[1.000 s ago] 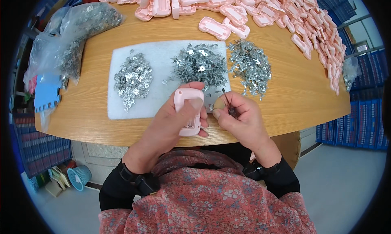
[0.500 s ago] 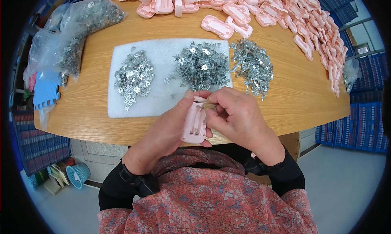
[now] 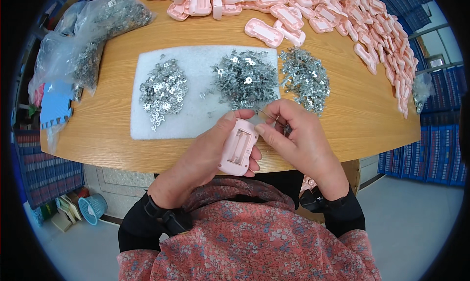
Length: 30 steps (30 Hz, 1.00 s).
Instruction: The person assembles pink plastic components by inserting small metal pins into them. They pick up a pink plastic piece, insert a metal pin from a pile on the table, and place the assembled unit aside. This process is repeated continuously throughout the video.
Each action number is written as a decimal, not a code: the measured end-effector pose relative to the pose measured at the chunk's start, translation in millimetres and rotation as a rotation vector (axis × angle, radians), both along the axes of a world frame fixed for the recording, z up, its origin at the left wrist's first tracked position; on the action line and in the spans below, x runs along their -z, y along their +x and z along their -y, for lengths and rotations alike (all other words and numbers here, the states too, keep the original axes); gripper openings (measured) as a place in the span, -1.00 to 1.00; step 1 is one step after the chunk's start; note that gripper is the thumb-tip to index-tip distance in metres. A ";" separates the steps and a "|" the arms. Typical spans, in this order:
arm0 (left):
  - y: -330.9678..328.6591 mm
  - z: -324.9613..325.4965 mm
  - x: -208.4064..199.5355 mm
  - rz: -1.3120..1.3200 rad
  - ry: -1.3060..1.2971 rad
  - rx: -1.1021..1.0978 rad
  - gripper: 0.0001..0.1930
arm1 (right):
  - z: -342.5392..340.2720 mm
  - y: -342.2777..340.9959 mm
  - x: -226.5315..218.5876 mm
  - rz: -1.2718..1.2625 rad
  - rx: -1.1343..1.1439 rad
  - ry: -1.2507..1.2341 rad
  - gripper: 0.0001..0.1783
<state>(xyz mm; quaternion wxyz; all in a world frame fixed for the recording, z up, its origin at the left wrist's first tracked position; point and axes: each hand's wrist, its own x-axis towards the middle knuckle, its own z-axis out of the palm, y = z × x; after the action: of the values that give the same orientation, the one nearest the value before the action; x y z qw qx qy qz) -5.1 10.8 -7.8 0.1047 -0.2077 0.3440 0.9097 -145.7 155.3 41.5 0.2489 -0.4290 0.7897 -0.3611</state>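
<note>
Smooth, matt pink plastic casing [image 3: 239, 148]

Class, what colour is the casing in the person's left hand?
Pale pink: the casing in the left hand shows best in the head view.

This looks like a small assembly workshop, with metal clips [image 3: 247, 80] heaped on the surface [image 3: 352, 119], pink plastic cases [image 3: 338, 11] piled from twelve to two o'clock, and blue racks [image 3: 440, 149] at three.

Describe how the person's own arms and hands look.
The left hand and right hand are bare. Each side has a black wrist strap with a boxy black device. Black sleeves show beneath reddish-pink floral sleeves flecked with blue and white.
</note>
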 end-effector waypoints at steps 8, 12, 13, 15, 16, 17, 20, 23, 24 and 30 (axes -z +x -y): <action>4.8 -2.7 0.0 -0.047 -0.305 -0.038 -0.51 | -6.0 4.2 16.9 0.789 0.065 -0.101 -0.76; 9.8 4.2 -12.0 -0.124 -0.677 0.080 -0.61 | -10.1 2.0 19.8 0.685 0.066 -0.074 -0.76; 10.4 3.9 -12.5 -0.124 -0.725 0.096 -0.62 | -10.0 3.2 19.3 0.664 0.057 -0.075 -0.76; 10.0 3.4 -17.3 -0.123 -0.834 0.140 -0.61 | -10.9 5.3 20.0 0.677 0.057 -0.070 -0.76; 8.2 3.1 -24.1 -0.122 -0.896 0.169 -0.61 | -11.6 6.4 20.2 0.683 0.059 -0.068 -0.76; 6.9 2.8 -27.7 -0.121 -0.958 0.199 -0.60 | -11.9 8.2 19.4 0.680 0.055 -0.084 -0.76; 7.7 1.2 -23.3 -0.191 -1.154 0.218 -0.62 | -10.7 14.1 12.5 0.714 0.055 -0.142 -0.76; 11.7 -1.8 -14.3 -0.159 -0.799 0.068 -0.67 | -9.9 17.2 8.6 0.792 0.086 -0.237 -0.75; 10.4 0.0 -10.5 -0.118 -0.609 0.046 -0.69 | -11.0 17.8 11.6 0.797 0.097 -0.284 -0.75; 15.7 10.2 -4.6 -0.111 0.230 -0.055 -0.67 | -3.0 20.3 22.9 0.620 0.008 -0.289 -0.64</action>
<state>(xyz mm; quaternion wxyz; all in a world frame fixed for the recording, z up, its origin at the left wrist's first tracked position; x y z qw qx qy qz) 10.5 0.6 -3.2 0.0837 -0.1528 0.2370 0.9558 -125.4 158.3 18.6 0.4124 -0.3267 0.6186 -0.5836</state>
